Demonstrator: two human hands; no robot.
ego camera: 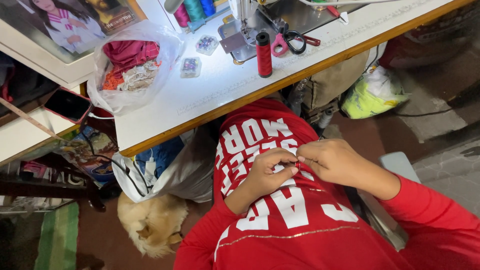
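Red cloth sits pinched between the left hand and right hand, fingertips meeting at one small spot, thread spool well beyond the pinch.

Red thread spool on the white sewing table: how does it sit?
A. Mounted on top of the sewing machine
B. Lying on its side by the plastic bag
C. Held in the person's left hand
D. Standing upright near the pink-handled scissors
D: the red thread spool stands on end on the white table, just left of the pink-handled scissors, well away from both hands.
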